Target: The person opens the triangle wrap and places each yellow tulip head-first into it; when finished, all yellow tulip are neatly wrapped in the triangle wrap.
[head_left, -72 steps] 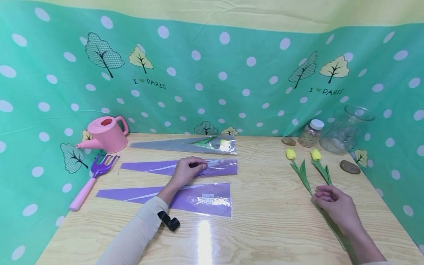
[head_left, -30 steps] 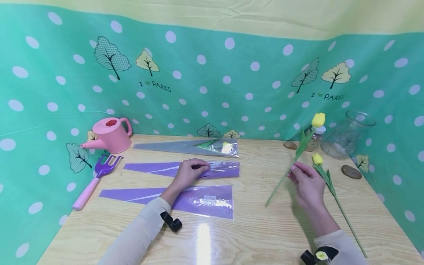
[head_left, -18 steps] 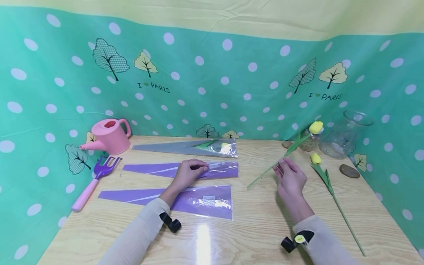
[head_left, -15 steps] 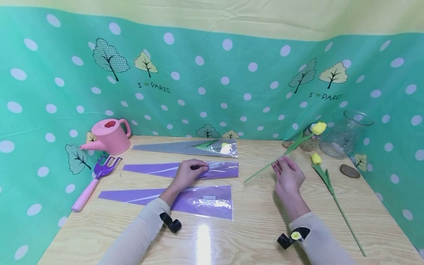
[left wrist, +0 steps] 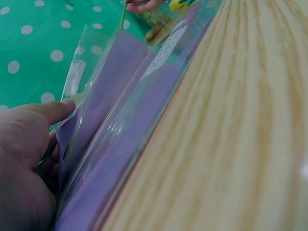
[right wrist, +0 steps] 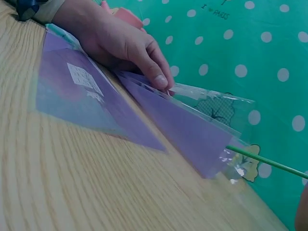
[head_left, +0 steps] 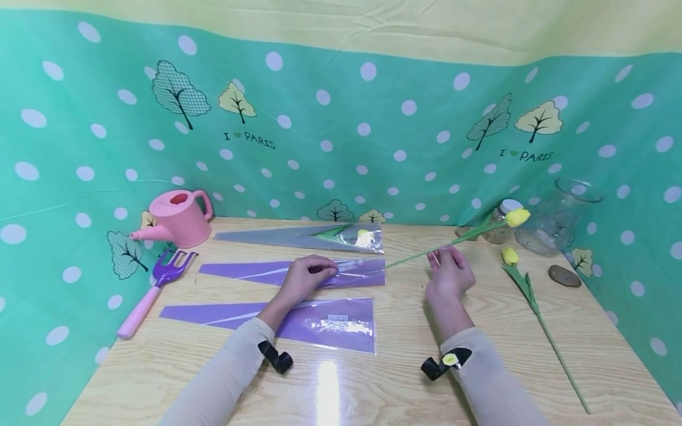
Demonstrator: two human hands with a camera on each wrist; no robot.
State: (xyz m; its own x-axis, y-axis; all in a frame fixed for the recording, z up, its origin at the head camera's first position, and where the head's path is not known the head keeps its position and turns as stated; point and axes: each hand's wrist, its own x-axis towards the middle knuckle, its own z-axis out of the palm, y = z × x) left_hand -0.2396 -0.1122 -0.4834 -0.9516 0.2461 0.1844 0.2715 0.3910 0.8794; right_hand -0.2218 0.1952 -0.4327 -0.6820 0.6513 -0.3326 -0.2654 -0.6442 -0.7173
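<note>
My left hand (head_left: 303,281) pinches the clear upper film of the middle purple flower sleeve (head_left: 240,270), lifting it from the purple backing in the left wrist view. With fingertips on the stem, my right hand (head_left: 452,278) holds a yellow tulip (head_left: 474,232) above the table, its bloom toward the back right. The cut end of its green stem (right wrist: 269,162) is at the sleeve's wide right end, overlapping the film. A second purple sleeve (head_left: 341,334) lies flat nearer me. Behind, a grey sleeve (head_left: 266,236) contains another yellow tulip (head_left: 333,232).
One more yellow tulip (head_left: 524,287) lies on the right. Behind it stand a white-lidded jar (head_left: 499,228) and a glass vase (head_left: 551,222), with a brown stone (head_left: 565,276) near. A pink watering can (head_left: 181,220) and a purple hand fork (head_left: 154,290) are at left.
My right hand has picked up one tulip from the table and carried it left, tilting its stem lower toward the middle sleeve. My left hand stays on the sleeve.
</note>
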